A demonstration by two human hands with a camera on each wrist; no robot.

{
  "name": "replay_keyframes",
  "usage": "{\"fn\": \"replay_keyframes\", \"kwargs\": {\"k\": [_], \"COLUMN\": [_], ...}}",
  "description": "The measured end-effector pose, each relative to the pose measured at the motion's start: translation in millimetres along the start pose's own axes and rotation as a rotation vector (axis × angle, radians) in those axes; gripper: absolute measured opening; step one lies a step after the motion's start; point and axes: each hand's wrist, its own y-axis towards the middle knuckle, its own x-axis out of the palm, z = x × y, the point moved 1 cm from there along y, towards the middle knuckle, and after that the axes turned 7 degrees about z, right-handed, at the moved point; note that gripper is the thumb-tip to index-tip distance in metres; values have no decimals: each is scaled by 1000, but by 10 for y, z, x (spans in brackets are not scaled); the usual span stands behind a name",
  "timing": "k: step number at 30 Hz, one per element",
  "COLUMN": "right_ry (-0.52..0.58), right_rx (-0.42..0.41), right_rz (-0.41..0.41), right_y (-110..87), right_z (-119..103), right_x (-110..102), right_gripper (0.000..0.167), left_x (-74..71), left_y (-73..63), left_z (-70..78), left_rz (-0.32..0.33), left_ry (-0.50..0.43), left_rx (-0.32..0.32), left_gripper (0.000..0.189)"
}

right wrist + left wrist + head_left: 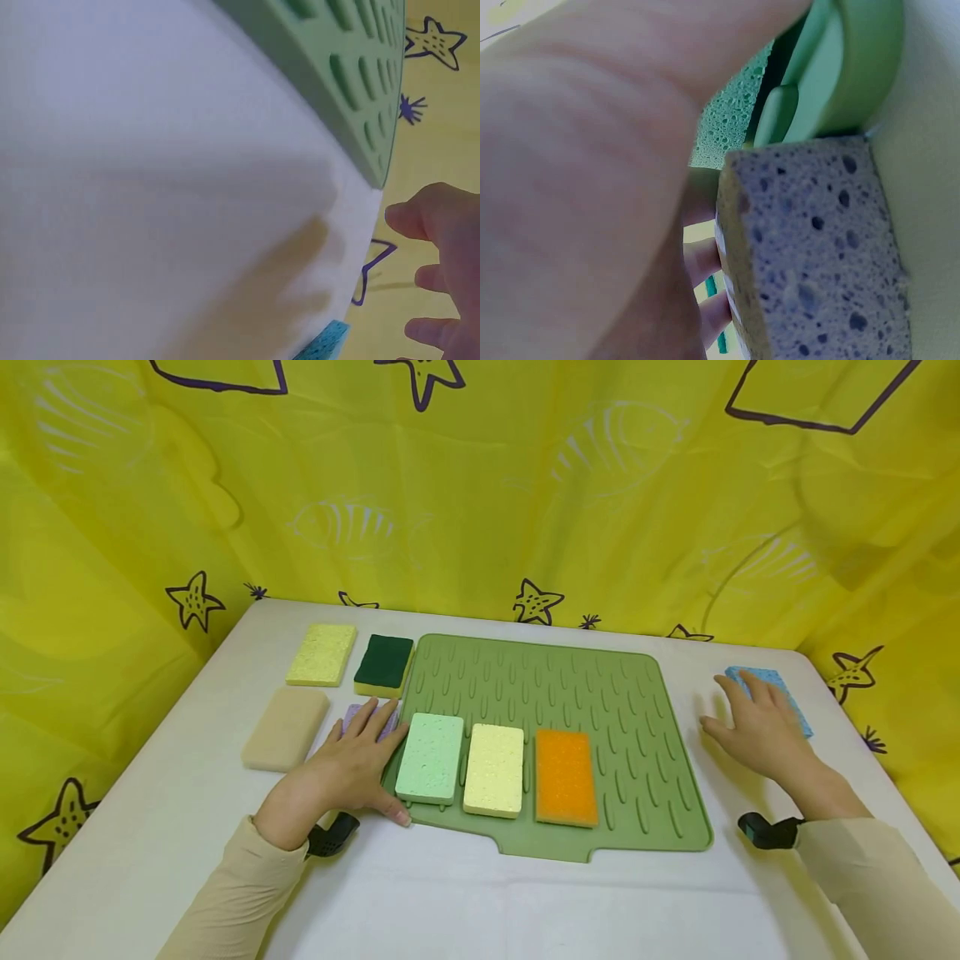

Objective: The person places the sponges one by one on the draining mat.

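Observation:
My left hand is over a purple sponge, its fingers spread and thumb out by the front left edge of a green ribbed mat. The hand hides most of that sponge in the head view. My right hand hovers with loose fingers by a blue sponge at the table's right side, partly covering it. On the mat, a mint green sponge, a pale yellow sponge and an orange sponge lie in a row.
Left of the mat are a yellow sponge, a dark green-topped sponge and a beige sponge. A yellow patterned curtain hangs behind the white table. The mat has a tab on its front edge.

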Motion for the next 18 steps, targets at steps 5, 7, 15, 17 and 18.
{"fn": "replay_keyframes", "kwargs": {"k": [5, 7, 15, 17, 18], "right_ry": [-8, -13, -13, -9, -10], "right_rx": [21, 29, 62, 71, 75], "right_rz": [-46, -57, -98, -122, -133], "right_y": [17, 26, 104, 126, 136], "right_z": [113, 152, 290, 328, 345], "right_x": [21, 29, 36, 26, 21], "right_gripper": [76, 78, 79, 81, 81], "left_x": [-6, -5, 5, 5, 5], "left_y": [-5, -4, 1, 3, 3], "left_z": [-1, -2, -8, -7, -6], "left_rz": [1, 2, 0, -1, -2], "left_ry": [-1, -1, 2, 0, -1], "left_rx": [-1, -1, -3, -3, -4], "left_gripper": [129, 129, 129, 129, 129]}}
